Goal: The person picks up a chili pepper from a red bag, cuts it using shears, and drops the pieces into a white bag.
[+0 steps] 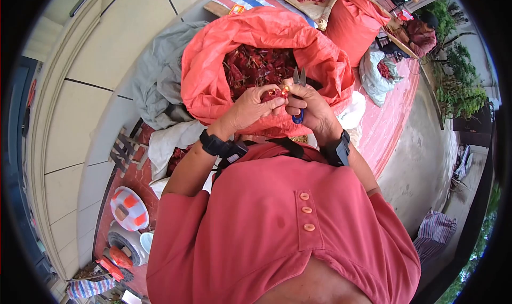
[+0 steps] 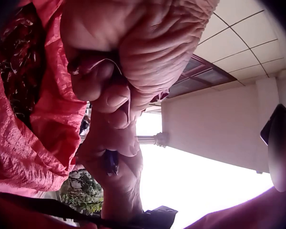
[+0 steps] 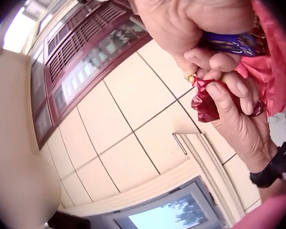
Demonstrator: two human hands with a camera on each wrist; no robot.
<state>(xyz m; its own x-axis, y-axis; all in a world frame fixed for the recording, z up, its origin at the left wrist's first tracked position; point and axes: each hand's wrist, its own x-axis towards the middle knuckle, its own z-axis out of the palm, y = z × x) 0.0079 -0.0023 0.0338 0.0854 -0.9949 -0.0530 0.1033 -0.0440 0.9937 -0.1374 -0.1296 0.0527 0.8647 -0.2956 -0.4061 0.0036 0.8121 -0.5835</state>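
My left hand point(image 1: 255, 108) pinches a dried red chili point(image 3: 206, 106) between thumb and fingers. My right hand point(image 1: 312, 108) holds a pair of small blue-handled scissors point(image 3: 231, 44) in its curled fingers, blades pointing up and away from the body in the head view. Its thumb and fingertip are right at the chili's pale stem end point(image 3: 192, 78). Both hands meet over the near rim of a large open red sack point(image 1: 205, 53). Dark dried chilies point(image 1: 256, 64) fill the sack. In the left wrist view, the chili is mostly hidden behind the left fingers.
A second red sack point(image 1: 354, 24) stands behind, with a pale sack of chilies point(image 1: 380, 74) beside it. Grey cloth point(image 1: 162, 69) lies left of the open sack. A white-and-orange basin point(image 1: 129, 208) sits lower left. Another person point(image 1: 421, 34) sits at the far right.
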